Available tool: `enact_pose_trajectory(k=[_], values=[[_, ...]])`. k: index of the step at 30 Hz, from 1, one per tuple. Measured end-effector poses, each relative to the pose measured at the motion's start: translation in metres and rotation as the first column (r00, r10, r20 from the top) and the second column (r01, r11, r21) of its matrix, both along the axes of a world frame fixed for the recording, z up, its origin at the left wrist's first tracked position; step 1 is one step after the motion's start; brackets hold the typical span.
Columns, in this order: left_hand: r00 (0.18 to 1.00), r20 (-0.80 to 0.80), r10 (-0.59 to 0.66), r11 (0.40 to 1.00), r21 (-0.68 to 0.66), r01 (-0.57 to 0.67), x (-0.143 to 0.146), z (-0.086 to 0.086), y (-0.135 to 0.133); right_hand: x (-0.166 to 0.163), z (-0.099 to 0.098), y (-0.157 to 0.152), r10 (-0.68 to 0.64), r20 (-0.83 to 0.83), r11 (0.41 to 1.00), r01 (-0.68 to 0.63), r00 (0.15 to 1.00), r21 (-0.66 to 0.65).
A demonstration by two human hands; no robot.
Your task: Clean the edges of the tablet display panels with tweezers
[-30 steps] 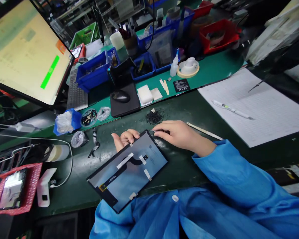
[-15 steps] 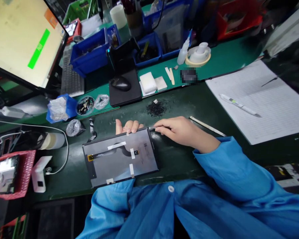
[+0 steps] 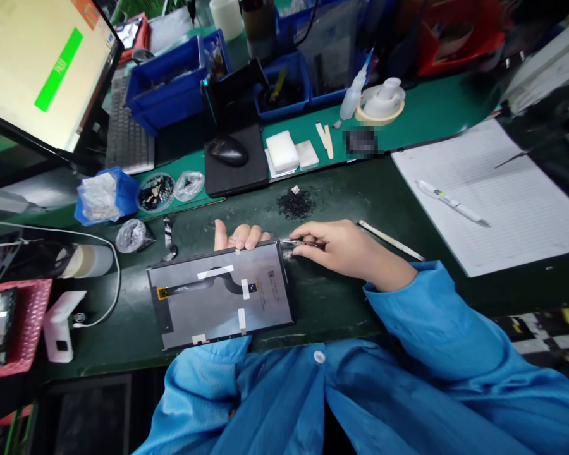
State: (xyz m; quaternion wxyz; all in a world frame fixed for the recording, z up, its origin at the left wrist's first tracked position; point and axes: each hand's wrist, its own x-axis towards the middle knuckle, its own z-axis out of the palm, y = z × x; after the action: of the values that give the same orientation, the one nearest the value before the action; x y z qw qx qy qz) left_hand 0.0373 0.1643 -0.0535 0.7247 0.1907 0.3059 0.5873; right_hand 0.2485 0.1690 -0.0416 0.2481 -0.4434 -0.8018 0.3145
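Note:
A flat display panel, grey-backed with a dark ribbon cable and several strips of white tape, is tilted above the dark green bench. My left hand grips it from beneath, its fingers curled over the far edge and its palm hidden by the panel. In my right hand is a pair of thin metal tweezers, fingers closed around it. The tweezers' tips are at the panel's far right corner; whether they pinch anything is too small to tell. Beyond the hands lies a heap of black scraps.
A white stick lies right of my right hand, near a lined paper sheet with a pen. Behind are a mouse, blue bins and a glue bottle. A white stand is at left.
The view has shifted slightly, so most things sit a little farther left. More of the tweezers shows in my right hand, still at the panel's corner. My left hand keeps its hold.

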Motion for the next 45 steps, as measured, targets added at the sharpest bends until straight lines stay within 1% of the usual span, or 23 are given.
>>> enact_pose_trajectory(k=[2,5,7,9,13,14,16,19,21,24,25,26,28,30,31,34,36,37,39,42,45], values=[[1.000,0.009,-0.008,1.000,0.021,0.008,-0.0011,-0.0023,0.0010,0.0004,-0.0013,0.0002,0.005,-0.003,1.000,-0.005,1.000,0.021],[0.998,0.046,-0.033,0.999,0.043,0.031,-0.0031,-0.0072,0.0031,0.0015,-0.0030,0.0014,0.049,0.027,0.993,-0.051,0.998,0.105],[0.997,0.066,-0.037,0.999,0.037,0.035,-0.0041,-0.0092,0.0041,0.0019,-0.0034,0.0017,0.059,0.051,0.991,-0.065,0.997,0.119],[0.997,0.062,-0.039,0.999,0.027,0.037,-0.0044,-0.0094,0.0046,0.0019,-0.0033,0.0013,0.051,0.046,0.994,-0.055,0.998,0.093],[0.998,0.057,-0.042,0.999,0.038,0.040,-0.0035,-0.0068,0.0049,0.0014,-0.0032,0.0000,-0.012,-0.025,1.000,0.011,1.000,-0.011],[0.997,0.072,-0.043,0.998,0.045,0.039,-0.0033,-0.0062,0.0049,0.0015,-0.0032,0.0000,-0.015,-0.033,1.000,0.015,0.999,-0.006],[0.996,0.087,-0.038,0.998,0.045,0.034,-0.0029,-0.0054,0.0047,0.0018,-0.0032,0.0004,0.005,-0.019,0.999,-0.004,1.000,0.050],[0.998,0.063,-0.023,0.999,0.036,0.020,-0.0026,-0.0046,0.0042,0.0023,-0.0028,0.0011,0.041,0.030,0.993,-0.044,0.999,0.114],[0.998,0.052,-0.018,1.000,0.026,0.017,-0.0023,-0.0039,0.0037,0.0023,-0.0028,0.0009,0.042,0.033,0.995,-0.045,0.999,0.093],[0.999,0.045,-0.005,1.000,-0.002,0.006,-0.0017,-0.0031,0.0033,0.0021,-0.0034,0.0000,-0.004,0.002,1.000,0.004,1.000,-0.009],[0.999,0.050,-0.003,1.000,-0.004,0.003,-0.0016,-0.0031,0.0034,0.0021,-0.0035,0.0000,-0.013,-0.008,1.000,0.013,1.000,-0.025],[0.998,0.059,-0.004,1.000,0.000,0.004,-0.0016,-0.0033,0.0035,0.0021,-0.0035,0.0001,-0.012,-0.014,1.000,0.011,1.000,-0.021],[0.997,0.079,-0.012,1.000,0.009,0.011,-0.0018,-0.0039,0.0040,0.0020,-0.0031,0.0008,0.015,-0.011,0.999,-0.015,1.000,0.040],[0.997,0.074,-0.013,1.000,0.011,0.013,-0.0024,-0.0049,0.0044,0.0020,-0.0024,0.0014,0.041,0.006,0.995,-0.042,0.999,0.095],[0.998,0.065,-0.012,1.000,0.007,0.011,-0.0028,-0.0055,0.0046,0.0019,-0.0023,0.0015,0.045,0.014,0.994,-0.047,0.999,0.102],[0.998,0.055,-0.017,1.000,0.004,0.017,-0.0041,-0.0076,0.0055,0.0016,-0.0033,0.0006,0.029,0.014,0.999,-0.030,0.999,0.043],[0.998,0.057,-0.020,1.000,0.004,0.019,-0.0048,-0.0089,0.0065,0.0015,-0.0046,-0.0002,-0.006,-0.013,1.000,0.006,1.000,-0.010],[0.998,0.056,-0.020,1.000,0.010,0.020,-0.0051,-0.0093,0.0069,0.0016,-0.0051,-0.0004,-0.014,-0.029,1.000,0.014,0.999,-0.015],[0.999,0.048,-0.019,1.000,0.023,0.018,-0.0052,-0.0095,0.0076,0.0021,-0.0052,-0.0002,0.000,-0.046,1.000,0.001,0.999,0.028],[1.000,0.023,-0.011,0.999,0.039,0.010,-0.0046,-0.0080,0.0073,0.0028,-0.0039,0.0004,0.046,0.001,0.994,-0.045,0.999,0.104],[1.000,-0.003,0.002,1.000,0.026,-0.002,-0.0034,-0.0051,0.0062,0.0026,-0.0031,-0.0002,0.037,0.021,0.997,-0.039,0.999,0.071]])
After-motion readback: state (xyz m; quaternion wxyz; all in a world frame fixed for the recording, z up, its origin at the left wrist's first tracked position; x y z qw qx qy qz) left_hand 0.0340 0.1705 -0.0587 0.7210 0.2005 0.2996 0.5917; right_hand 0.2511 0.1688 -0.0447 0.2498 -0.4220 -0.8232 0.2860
